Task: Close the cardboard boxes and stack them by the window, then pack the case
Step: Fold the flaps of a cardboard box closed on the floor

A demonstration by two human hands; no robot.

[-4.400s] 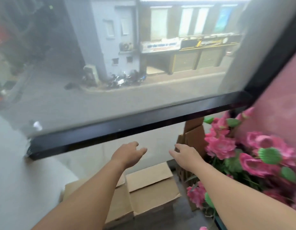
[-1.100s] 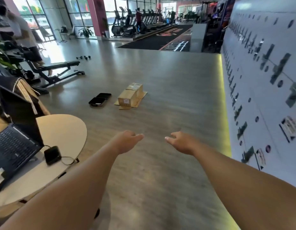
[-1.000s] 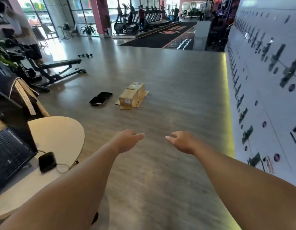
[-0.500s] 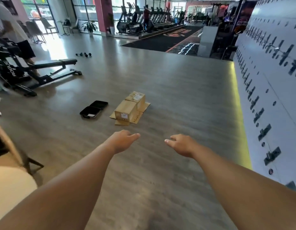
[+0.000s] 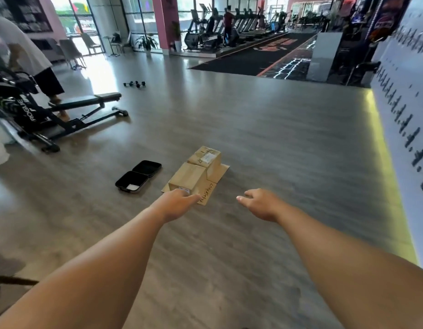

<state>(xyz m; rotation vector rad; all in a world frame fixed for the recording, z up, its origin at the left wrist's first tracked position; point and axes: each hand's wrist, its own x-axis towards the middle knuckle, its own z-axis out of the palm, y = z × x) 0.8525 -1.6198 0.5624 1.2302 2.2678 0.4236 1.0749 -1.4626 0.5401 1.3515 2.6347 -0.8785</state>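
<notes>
2 boxy cardboard boxes (image 5: pixel 196 170) beside open, prob. plastic case (image 5: pixel 138 176)

Both bare arms reach toward 12 o'clock, left hand (image 5: pixel 176 203) at 11 and right hand (image 5: pixel 261 203) at 1, fingers loosely relaxed, holding nothing.

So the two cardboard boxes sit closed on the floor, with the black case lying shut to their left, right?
Not quite. The head view shows the black case lying open, both halves flat on the floor. The rest holds: it lies left of the two closed cardboard boxes.
</notes>
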